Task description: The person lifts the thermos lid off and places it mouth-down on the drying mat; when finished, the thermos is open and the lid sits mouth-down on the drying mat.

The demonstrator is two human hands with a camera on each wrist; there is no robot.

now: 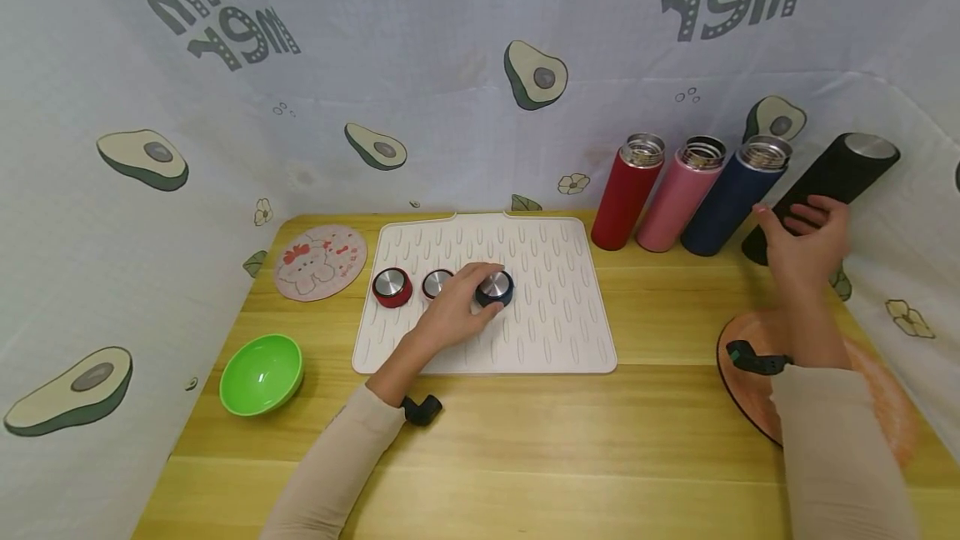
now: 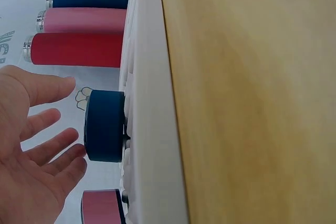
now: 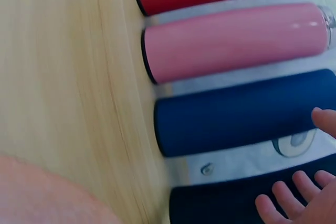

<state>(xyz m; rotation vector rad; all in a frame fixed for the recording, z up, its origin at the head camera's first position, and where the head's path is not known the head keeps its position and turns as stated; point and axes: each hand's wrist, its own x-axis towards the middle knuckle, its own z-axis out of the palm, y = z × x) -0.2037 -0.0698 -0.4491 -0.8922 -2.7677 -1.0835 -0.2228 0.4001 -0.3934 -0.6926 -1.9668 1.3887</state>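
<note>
On the white drying mat (image 1: 555, 332) sits a navy blue bottle lid (image 2: 106, 125) with a silver top. My left hand (image 1: 457, 309) hovers at it, thumb and fingers spread on either side in the left wrist view. A pink lid (image 1: 437, 282) is partly covered by that hand, and a red lid (image 1: 392, 287) lies farther left. Over at the right, my right hand (image 1: 810, 240) reaches to a capped black bottle (image 1: 840, 173); its fingers lie against the bottle's side, with the thumb apart toward the navy bottle (image 1: 731, 202).
Left of the navy bottle stand an uncapped pink bottle (image 1: 678, 202) and an uncapped red bottle (image 1: 624, 198). A green bowl (image 1: 262, 373) and a round pink placemat (image 1: 322, 263) lie at the left. Under the right forearm is an orange round mat (image 1: 750, 382). A printed curtain (image 1: 450, 65) hangs behind.
</note>
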